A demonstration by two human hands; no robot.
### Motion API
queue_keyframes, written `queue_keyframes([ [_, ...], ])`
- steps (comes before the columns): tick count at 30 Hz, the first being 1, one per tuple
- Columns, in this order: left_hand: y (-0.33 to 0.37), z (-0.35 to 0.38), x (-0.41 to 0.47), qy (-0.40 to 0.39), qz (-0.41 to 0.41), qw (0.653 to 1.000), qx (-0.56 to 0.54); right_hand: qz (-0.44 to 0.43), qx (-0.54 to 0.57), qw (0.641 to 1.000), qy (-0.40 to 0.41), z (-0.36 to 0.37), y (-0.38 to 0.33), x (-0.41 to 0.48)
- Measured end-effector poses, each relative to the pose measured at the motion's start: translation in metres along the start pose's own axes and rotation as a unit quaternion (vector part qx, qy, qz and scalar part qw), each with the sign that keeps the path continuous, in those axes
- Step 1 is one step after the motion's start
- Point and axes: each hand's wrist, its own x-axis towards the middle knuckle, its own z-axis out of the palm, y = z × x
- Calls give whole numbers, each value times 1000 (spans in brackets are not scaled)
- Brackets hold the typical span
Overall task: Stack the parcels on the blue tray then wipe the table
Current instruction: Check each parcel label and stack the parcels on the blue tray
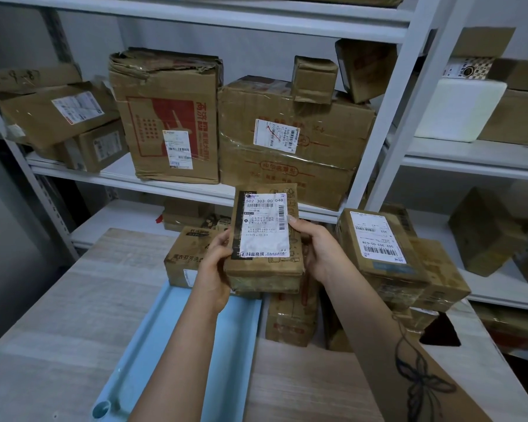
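Left hand [214, 263] & right hand [319, 254] grip flat cardboard parcel [265, 239] w/ white label, above smooth blue tray [153, 345]

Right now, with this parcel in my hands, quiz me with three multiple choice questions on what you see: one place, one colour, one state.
1. Where is the labelled parcel? A on a shelf. B flat on the table. C up in both hands.
2. What colour is the tray? A light blue. B red. C black.
3. What is the left hand doing? A pressing the table. B gripping the parcel. C holding a cloth.
Answers: 1 C, the left hand and right hand hold its sides; 2 A, its bare floor is pale blue; 3 B, it clasps the parcel's left edge.
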Motion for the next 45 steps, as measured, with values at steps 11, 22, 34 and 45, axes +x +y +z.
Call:
queue_keyframes([
  [11,6,-12,8,13,-21,989,149,-34,31,999,8,5,2,0],
  [22,9,-12,7,26,-10,983,183,-50,-12,998,26,5,-1,1],
  [34,5,-13,1,-35,-40,999,0,-27,77,997,-10,9,-5,4],
  [45,-5,-18,-1,-20,-102,967,-234,86,-14,992,-87,12,4,-5],
])
